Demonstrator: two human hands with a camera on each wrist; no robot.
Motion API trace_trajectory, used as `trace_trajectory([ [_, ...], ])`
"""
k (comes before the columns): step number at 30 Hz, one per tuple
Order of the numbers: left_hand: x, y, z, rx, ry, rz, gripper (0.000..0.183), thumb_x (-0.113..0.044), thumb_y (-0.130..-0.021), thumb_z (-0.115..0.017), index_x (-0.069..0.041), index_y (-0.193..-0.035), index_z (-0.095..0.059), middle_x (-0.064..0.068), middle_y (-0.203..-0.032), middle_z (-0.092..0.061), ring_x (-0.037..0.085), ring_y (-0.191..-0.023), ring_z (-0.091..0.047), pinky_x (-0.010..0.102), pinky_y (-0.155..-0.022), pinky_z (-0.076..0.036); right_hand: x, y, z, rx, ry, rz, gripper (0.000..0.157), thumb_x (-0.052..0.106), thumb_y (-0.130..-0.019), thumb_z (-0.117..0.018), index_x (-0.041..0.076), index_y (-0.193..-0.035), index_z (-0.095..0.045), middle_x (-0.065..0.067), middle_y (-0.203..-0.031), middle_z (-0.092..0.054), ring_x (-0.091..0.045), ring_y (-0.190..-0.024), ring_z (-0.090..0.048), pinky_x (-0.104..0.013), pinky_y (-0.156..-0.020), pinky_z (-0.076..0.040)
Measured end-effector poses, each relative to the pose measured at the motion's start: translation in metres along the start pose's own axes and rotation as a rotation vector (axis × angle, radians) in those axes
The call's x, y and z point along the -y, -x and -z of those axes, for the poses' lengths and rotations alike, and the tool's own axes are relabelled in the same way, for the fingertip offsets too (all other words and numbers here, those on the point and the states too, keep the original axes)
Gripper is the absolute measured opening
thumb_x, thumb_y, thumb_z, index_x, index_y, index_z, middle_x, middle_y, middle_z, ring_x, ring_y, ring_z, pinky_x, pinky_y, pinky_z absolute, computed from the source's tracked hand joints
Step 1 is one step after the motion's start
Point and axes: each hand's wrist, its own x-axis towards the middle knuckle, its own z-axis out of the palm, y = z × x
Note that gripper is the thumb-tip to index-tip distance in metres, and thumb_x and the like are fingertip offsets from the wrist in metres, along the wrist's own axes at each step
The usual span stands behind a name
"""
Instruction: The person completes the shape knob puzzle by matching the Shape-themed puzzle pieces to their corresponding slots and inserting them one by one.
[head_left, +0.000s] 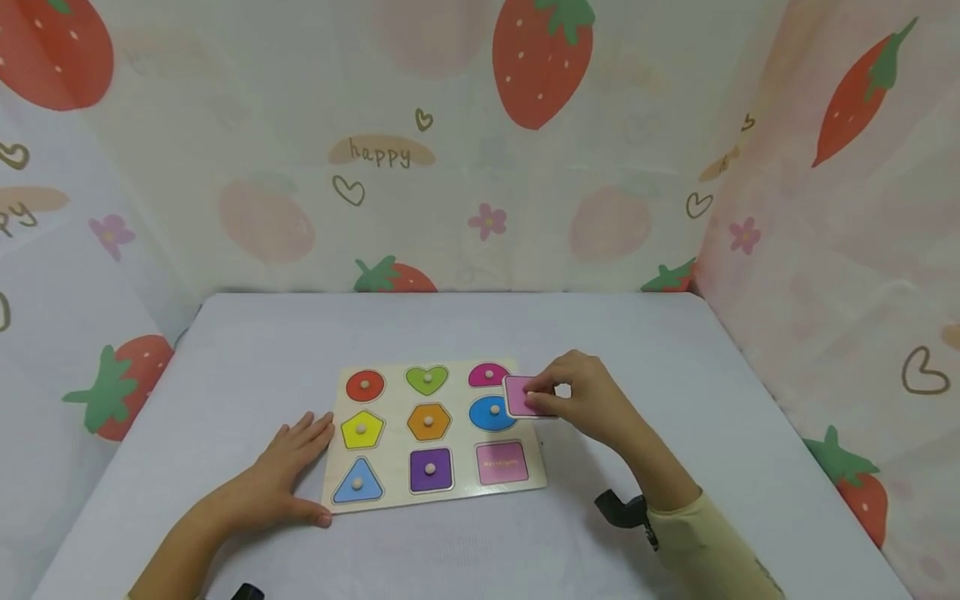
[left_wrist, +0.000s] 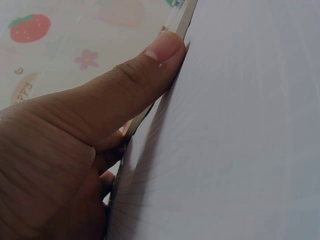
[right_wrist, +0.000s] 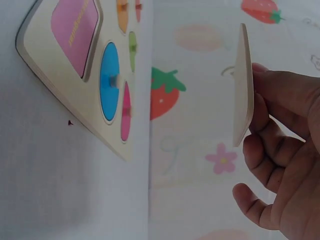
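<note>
A wooden peg puzzle board (head_left: 393,454) lies on the table. My right hand (head_left: 588,400) pinches a pink rectangular puzzle piece (head_left: 516,400) by its knob, above the board's right edge. In the right wrist view the piece (right_wrist: 243,85) appears edge-on, apart from the board. The matching pink recess (head_left: 501,463), with lettering inside, shows at the board's near right corner. My left hand (head_left: 281,475) rests at the board's left edge with fingers spread. Seen from the left wrist, its thumb (left_wrist: 135,75) touches the board's edge; the other fingers are mostly hidden.
Seated in the board are several knobbed pieces, among them a blue oval (head_left: 483,414), a magenta half-circle (head_left: 480,379), a purple square (head_left: 442,482) and a light blue triangle (head_left: 356,496). White cloth covers the table (head_left: 450,550). Strawberry-print curtains (head_left: 465,167) surround it.
</note>
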Motion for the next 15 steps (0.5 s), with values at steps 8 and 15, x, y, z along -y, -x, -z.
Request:
trace_trajectory([
  [8, -0.002, -0.003, 0.001, 0.008, 0.000, 0.002, 0.132, -0.067, -0.061, -0.087, -0.005, -0.161, -0.029, 0.010, -0.172, -0.019, 0.039, -0.159, -0.002, 0.060, -0.127, 0.001, -0.003, 0.000, -0.008, 0.048, -0.017, 0.001, 0.011, 0.024, -0.086, -0.085, 0.022, -0.097, -0.082, 0.016, -0.087, -0.072, -0.011, -0.092, -0.059, -0.037, -0.077, -0.056],
  [15, -0.003, 0.001, 0.003, -0.009, -0.001, -0.003, 0.132, -0.066, -0.060, -0.089, -0.004, -0.161, -0.030, 0.012, -0.171, -0.020, 0.041, -0.158, -0.004, 0.061, -0.127, -0.001, -0.005, -0.002, -0.021, 0.102, -0.034, -0.011, 0.010, 0.026, -0.087, -0.084, 0.023, -0.096, -0.083, 0.017, -0.087, -0.072, -0.010, -0.093, -0.059, -0.043, -0.082, -0.054],
])
